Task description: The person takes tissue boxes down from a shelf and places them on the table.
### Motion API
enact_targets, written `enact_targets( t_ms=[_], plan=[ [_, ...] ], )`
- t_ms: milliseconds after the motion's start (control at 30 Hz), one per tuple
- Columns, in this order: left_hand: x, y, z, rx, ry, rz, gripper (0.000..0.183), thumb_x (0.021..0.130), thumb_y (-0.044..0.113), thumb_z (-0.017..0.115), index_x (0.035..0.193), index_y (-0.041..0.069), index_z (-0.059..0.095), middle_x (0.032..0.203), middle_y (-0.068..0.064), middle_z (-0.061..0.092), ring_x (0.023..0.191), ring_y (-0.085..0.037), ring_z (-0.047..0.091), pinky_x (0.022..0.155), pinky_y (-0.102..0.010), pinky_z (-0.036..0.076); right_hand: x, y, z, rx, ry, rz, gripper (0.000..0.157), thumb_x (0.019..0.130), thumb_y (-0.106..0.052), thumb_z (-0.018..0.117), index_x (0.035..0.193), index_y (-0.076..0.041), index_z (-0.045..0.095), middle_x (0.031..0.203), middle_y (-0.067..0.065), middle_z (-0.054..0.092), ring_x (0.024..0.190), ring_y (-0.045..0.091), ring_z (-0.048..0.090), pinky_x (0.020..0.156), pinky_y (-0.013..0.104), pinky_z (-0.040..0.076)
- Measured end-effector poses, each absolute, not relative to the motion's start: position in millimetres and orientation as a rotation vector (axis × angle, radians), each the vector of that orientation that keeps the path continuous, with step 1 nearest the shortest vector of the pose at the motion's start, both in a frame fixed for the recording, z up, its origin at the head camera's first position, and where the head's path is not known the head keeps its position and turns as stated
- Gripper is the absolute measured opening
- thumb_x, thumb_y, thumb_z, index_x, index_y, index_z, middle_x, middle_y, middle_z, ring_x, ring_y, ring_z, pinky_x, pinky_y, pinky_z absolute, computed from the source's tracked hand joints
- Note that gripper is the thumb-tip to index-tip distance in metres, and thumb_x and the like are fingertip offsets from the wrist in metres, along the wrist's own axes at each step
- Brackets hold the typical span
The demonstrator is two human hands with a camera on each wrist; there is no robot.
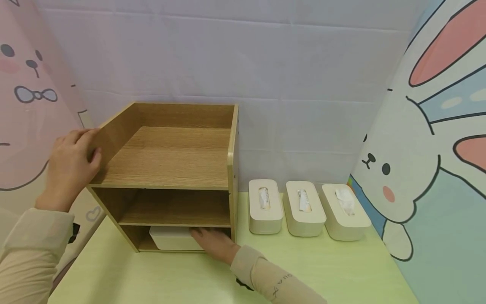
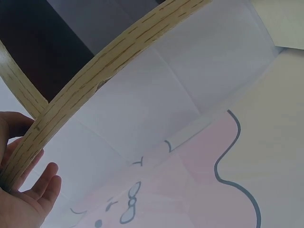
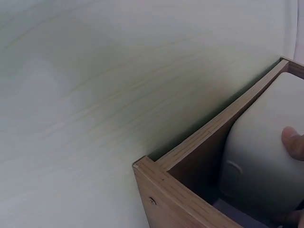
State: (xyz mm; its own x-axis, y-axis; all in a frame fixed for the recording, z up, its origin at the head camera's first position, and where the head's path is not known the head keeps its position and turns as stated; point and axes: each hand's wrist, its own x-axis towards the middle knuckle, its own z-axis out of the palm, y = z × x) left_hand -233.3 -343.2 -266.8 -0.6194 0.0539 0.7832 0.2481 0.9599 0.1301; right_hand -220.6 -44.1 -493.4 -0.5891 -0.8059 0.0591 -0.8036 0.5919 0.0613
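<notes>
A wooden shelf (image 1: 172,156) with an open top tray and two compartments below stands on the table. My left hand (image 1: 74,166) grips the upper edge of its left side panel; in the left wrist view the panel edge (image 2: 95,80) runs between thumb and fingers. In the bottom compartment lies a white tissue box (image 1: 171,238), its top tucked under the board above. My right hand (image 1: 216,244) holds this box near its right end. From the right wrist, the thumb (image 3: 293,142) presses on the box's pale face (image 3: 266,147), and the other fingers are mostly out of frame.
To the right of the shelf, three white tissue boxes (image 1: 265,215) (image 1: 306,219) (image 1: 347,221) stand in a row with tissue showing in their slots. A pale wall sheet (image 1: 303,105) hangs behind the pale green table (image 1: 303,266), and cartoon-printed panels flank it.
</notes>
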Motion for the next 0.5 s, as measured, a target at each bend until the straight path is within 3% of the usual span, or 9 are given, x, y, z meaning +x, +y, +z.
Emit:
enact_targets(
  t_ms=[200, 500],
  plan=[
    [-232.4, -342.9, -266.5, -0.211, -2.230, -0.283, 0.039, 0.079, 0.003, 0.055, 0.118, -0.002, 0.055, 0.110, -0.030, 0.054, 0.096, -0.049, 0.045, 0.087, -0.055, 0.034, -219.2, -42.8, -497.0, 1.370, -2.584, -0.124, 0.047, 0.086, -0.005, 0.058, 0.128, -0.015, 0.038, 0.121, 0.000, 0.055, 0.083, 0.005, 0.058, 0.049, 0.012, 0.041],
    [-231.8, -342.3, -265.7, -0.228, -2.220, -0.284, 0.038, 0.079, 0.002, 0.054, 0.117, -0.003, 0.055, 0.111, -0.030, 0.054, 0.097, -0.048, 0.045, 0.087, -0.054, 0.034, -210.4, -36.2, -495.9, 1.325, -2.398, -0.232, 0.051, 0.082, -0.009, 0.063, 0.126, -0.014, 0.038, 0.119, 0.001, 0.051, 0.067, 0.006, 0.053, 0.041, 0.012, 0.035]
  ],
)
